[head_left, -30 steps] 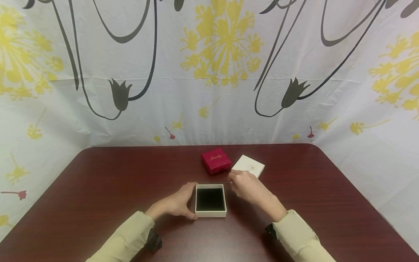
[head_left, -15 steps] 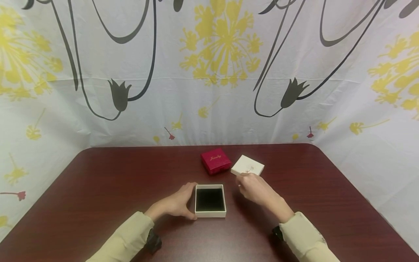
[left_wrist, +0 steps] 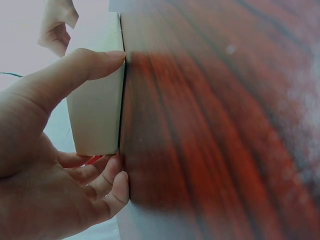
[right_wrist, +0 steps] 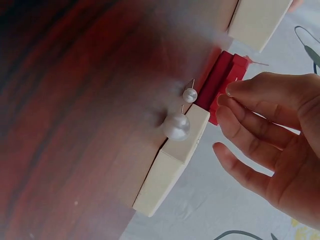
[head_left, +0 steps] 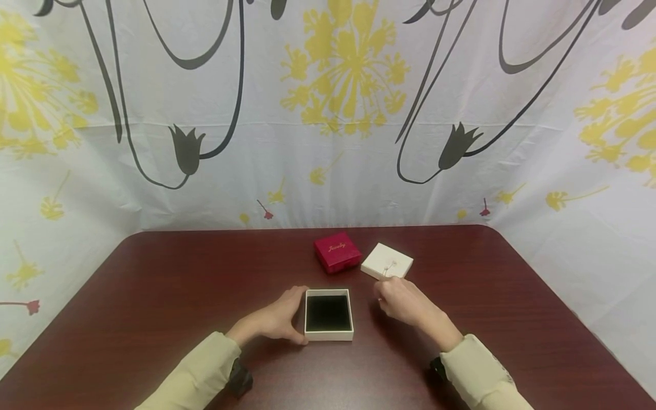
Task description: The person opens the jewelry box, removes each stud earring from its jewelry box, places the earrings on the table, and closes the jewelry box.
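Note:
An uncovered white jewelry box [head_left: 329, 336] with a black pad [head_left: 328, 312] inside stands on the table. My left hand [head_left: 277, 316] grips its left end, thumb on the near wall and fingers at the far side. My right hand [head_left: 406, 302] hovers right of the box, in front of a white lid [head_left: 385, 259] with a small printed design. In the right wrist view its fingers [right_wrist: 245, 172] are loosely bent, and nothing shows between them. Two pearl stud earrings, a smaller pearl earring [right_wrist: 189, 95] and a larger pearl earring [right_wrist: 177, 127], appear on the table near the lid; the head view does not show them.
A red jewelry box [head_left: 337, 251] with gold lettering lies behind the white box, left of the lid. The dark red wooden table [head_left: 215, 267] reaches back to a white patterned curtain [head_left: 287, 188].
My right hand has moved right and slightly toward me, away from the white box, uncovering more of the lid. My left hand stays on the box.

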